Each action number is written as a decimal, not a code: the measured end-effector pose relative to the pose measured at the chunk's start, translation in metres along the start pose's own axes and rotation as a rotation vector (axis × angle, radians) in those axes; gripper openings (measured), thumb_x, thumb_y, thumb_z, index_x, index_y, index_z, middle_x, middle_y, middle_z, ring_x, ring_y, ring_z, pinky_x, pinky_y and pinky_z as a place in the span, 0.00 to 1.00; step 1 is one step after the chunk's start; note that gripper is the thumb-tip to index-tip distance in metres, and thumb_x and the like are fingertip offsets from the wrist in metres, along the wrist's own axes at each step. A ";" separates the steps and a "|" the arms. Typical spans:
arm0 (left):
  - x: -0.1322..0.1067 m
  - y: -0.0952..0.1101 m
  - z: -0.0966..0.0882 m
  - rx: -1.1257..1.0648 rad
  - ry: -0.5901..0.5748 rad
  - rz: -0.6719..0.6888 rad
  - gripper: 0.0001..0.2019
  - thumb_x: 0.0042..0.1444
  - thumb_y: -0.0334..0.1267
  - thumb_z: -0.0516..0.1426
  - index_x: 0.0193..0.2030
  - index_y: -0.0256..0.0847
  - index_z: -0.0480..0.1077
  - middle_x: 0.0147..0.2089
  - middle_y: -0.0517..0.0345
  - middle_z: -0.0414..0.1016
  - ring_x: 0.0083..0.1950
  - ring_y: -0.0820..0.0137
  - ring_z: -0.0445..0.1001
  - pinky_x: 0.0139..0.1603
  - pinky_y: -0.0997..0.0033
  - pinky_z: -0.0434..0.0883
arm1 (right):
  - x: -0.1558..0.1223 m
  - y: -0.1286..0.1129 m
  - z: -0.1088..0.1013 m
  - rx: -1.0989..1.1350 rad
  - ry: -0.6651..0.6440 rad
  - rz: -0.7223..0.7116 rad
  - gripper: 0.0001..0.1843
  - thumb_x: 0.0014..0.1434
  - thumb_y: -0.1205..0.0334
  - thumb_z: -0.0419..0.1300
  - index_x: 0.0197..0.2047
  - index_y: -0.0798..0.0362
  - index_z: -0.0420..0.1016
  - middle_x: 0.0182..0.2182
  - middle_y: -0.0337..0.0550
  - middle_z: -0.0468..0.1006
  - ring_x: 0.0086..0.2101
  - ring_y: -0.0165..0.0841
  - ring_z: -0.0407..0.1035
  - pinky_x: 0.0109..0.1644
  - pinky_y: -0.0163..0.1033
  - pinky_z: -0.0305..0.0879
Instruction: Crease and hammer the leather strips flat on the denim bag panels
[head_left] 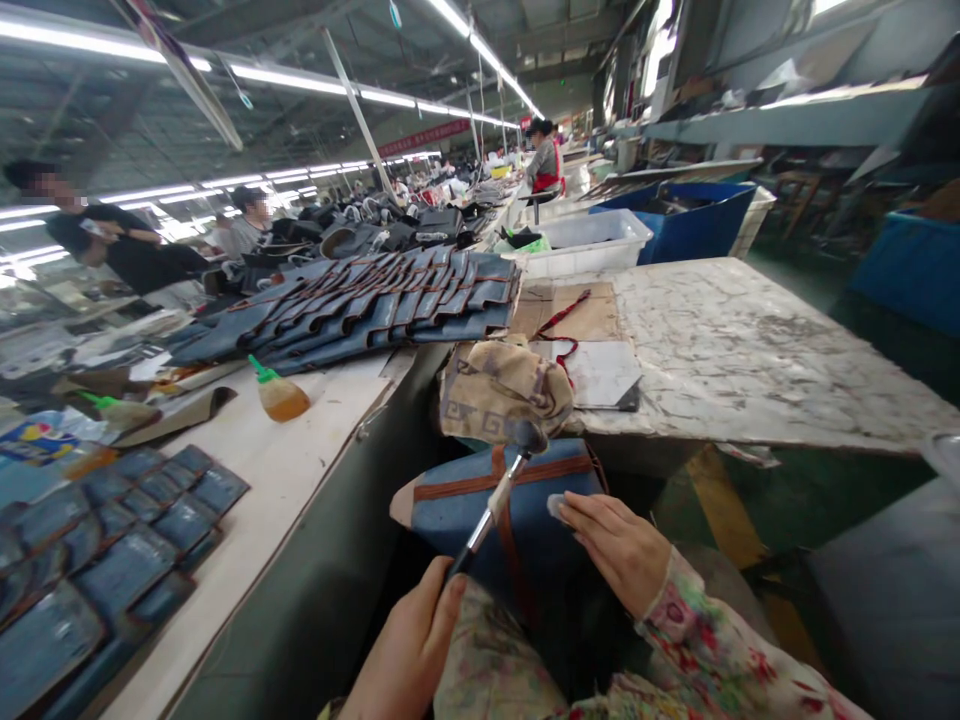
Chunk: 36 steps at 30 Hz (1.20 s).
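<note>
Near centre | left hand (412,640) closed round hammer (491,505), shaft slanting far-right | head just beyond right hand (619,550), fingers flat on blue leather piece (450,510), gripping nothing.

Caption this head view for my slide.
Left hand grips a hammer over a blue piece steadied by the right hand.

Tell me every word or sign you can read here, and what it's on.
Patterned cloth: woven letters, one looks like "G", the rest folded away.
Red banner far off: too small to read.
Blue-yellow packet at far left: logo blurred.
</note>
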<state>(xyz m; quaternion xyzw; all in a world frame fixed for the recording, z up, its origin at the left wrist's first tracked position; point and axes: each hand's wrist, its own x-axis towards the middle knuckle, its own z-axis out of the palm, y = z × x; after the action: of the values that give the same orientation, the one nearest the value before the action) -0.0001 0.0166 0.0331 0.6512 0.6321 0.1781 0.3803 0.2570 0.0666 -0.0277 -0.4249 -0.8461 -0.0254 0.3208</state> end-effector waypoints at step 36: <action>-0.036 -0.032 -0.017 0.026 0.237 -0.126 0.16 0.60 0.47 0.40 0.44 0.42 0.63 0.34 0.59 0.71 0.36 0.71 0.69 0.37 0.78 0.63 | -0.012 0.019 0.012 0.024 0.039 -0.125 0.20 0.61 0.65 0.45 0.56 0.51 0.62 0.51 0.43 0.66 0.49 0.33 0.61 0.52 0.37 0.61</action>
<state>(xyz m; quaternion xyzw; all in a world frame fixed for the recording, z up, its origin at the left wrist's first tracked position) -0.0388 -0.0163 0.0303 0.5894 0.7146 0.2214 0.3049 0.2701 0.0744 -0.0486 -0.3669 -0.8647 -0.0434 0.3404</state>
